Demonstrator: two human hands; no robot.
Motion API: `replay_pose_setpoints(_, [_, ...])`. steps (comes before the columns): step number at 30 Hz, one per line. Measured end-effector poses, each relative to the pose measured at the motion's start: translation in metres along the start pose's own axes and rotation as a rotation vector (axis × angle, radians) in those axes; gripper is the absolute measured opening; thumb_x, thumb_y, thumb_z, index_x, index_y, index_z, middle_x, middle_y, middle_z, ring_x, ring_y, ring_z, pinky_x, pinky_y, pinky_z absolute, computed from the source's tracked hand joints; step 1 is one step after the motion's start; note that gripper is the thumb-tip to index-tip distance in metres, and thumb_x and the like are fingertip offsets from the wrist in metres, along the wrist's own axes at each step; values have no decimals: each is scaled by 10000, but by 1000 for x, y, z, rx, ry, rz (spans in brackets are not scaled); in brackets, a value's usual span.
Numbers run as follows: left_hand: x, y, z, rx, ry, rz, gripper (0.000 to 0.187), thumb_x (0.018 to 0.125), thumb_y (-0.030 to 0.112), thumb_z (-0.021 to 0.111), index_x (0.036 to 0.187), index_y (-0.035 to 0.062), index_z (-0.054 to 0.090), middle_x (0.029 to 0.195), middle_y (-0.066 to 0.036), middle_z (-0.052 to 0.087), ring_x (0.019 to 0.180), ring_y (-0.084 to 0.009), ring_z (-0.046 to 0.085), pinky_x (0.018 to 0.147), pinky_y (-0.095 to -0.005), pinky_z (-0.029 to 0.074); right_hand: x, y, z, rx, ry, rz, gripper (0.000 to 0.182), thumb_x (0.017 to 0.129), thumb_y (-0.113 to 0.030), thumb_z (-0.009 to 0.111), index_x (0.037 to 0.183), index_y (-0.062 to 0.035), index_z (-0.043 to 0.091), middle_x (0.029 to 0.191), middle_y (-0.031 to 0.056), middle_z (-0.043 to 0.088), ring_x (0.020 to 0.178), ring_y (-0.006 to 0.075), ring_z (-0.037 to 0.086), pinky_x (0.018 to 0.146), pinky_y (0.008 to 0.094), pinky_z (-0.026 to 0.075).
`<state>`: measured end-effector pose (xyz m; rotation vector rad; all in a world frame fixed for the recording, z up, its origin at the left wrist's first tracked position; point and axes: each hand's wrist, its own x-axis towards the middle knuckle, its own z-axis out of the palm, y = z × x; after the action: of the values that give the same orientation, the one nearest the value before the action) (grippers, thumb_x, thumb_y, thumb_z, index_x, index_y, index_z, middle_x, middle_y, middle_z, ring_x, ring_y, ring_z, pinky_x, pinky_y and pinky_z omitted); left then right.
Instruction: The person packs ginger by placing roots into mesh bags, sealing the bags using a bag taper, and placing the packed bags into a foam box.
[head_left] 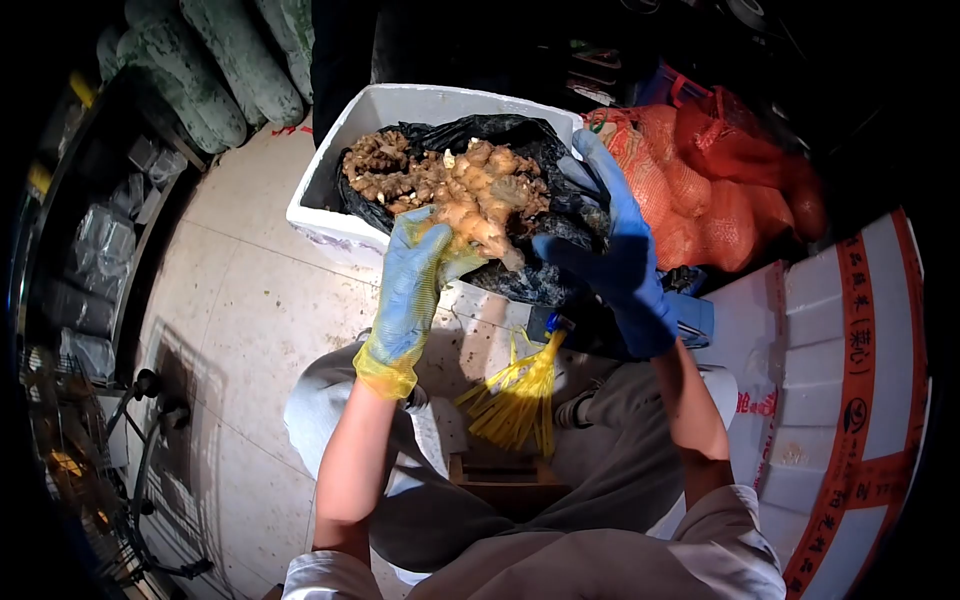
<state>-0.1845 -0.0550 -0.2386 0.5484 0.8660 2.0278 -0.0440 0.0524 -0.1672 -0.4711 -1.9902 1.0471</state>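
Note:
My left hand [412, 285] wears a blue glove with a yellow mesh bag [385, 370] pulled over it down to the wrist. Its fingers are closed around the lower side of a large knobbly ginger root [470, 205], above a white foam box [345, 215]. My right hand [625, 260], in a blue glove, is to the right of the ginger with thumb and fingers apart and nothing between them. More brown ginger [380, 165] lies in the box on a black plastic bag [500, 125], which hangs over the near edge.
A bundle of yellow mesh bags [520, 395] hangs between my knees. Orange net sacks [700, 190] stand at the right, beyond a printed white carton [840, 400]. Long green wax gourds [230, 60] lie at the upper left. A dark shelf [130, 250] with clear packages lines the left.

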Motion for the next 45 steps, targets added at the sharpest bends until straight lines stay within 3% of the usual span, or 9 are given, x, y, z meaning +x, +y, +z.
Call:
replay_pose_setpoints(3, [0,-3,-1,80,30,2,270,836,118,485,1079,33,403,1006,-103,523,877,-177,562,730,-309,512,-5,44,-15,-1,-80,-74,443,720,-75,620,1125,22,469,1070,113,552,951,202,550,840,294,427])
replay_pose_setpoints(5, [-2,-5,0,106,62,-8,272,832,120,493,1076,35,406,994,-96,527,864,-167,562,723,-299,512,-10,47,-15,-553,0,-582,331,729,-163,631,1024,-35,550,1008,154,557,895,276,553,732,319,453])
replay_pose_setpoints(9, [-8,-7,12,156,92,63,237,800,43,541,1017,28,446,914,-46,525,760,-86,544,675,-211,471,-9,46,13,-616,128,-303,328,697,-224,657,960,-52,563,875,158,574,784,305,556,662,356,461])
replay_pose_setpoints(23, [-14,-9,19,491,127,224,269,781,50,584,1022,9,474,881,-13,506,804,-53,465,699,-179,411,-8,69,20,-745,157,-494,312,673,-197,676,877,-9,533,770,152,556,697,307,553,594,357,456])
replay_pose_setpoints(32, [-12,-22,16,594,139,271,229,798,48,562,1006,9,474,838,-12,520,753,-54,471,681,-179,411,-13,75,31,-795,118,-175,236,714,-181,601,844,9,549,789,165,562,718,318,555,602,351,457])
replay_pose_setpoints(37, [-8,-17,8,304,201,125,195,814,68,542,990,17,475,835,-15,523,735,-47,482,659,-179,428,-4,96,18,-400,189,-129,132,698,-96,583,829,-80,591,747,91,547,646,233,550,529,306,457])
replay_pose_setpoints(39, [-5,-13,0,274,204,104,180,820,74,532,982,20,476,839,-17,525,733,-48,491,650,-183,441,-2,94,8,-742,240,-383,142,722,-129,584,845,-58,587,732,71,543,634,182,545,520,282,443])
replay_pose_setpoints(42, [-7,-3,-10,196,172,81,200,837,150,504,994,33,466,885,-50,535,791,-111,545,698,-281,503,-22,54,3,-59,269,-23,211,768,-190,568,934,-60,567,772,57,559,697,148,549,568,242,435])
replay_pose_setpoints(45, [-10,12,-27,285,213,103,228,859,181,464,1032,33,455,951,-54,534,860,-124,544,780,-288,468,-57,54,9,-109,113,77,288,795,-255,556,1024,-80,548,838,64,579,763,159,563,623,240,442])
